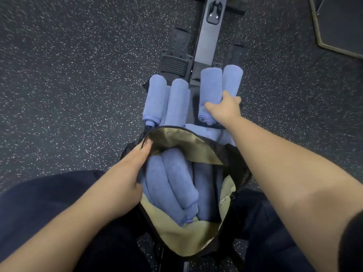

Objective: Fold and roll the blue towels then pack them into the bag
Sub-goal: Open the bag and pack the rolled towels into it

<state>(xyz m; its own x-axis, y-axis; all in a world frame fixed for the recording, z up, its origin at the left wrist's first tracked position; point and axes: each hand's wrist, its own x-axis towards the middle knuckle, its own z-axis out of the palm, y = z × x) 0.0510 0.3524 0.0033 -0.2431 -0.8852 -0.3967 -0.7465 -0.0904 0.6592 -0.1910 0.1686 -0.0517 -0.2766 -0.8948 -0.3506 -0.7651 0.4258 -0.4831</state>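
Note:
A black bag with tan lining lies open between my legs, with several rolled blue towels packed inside. My left hand holds the bag's left rim, fingers inside the opening against the towels. Several more rolled blue towels lie beyond the bag: two on the left and two on the right. My right hand grips the right pair, fingers curled over the near roll. A further blue towel lies just behind the bag's flap.
The towels rest on a dark gym machine with a grey rail and black footplates. Speckled black rubber floor surrounds everything. A dark mat or plate sits at the top right corner.

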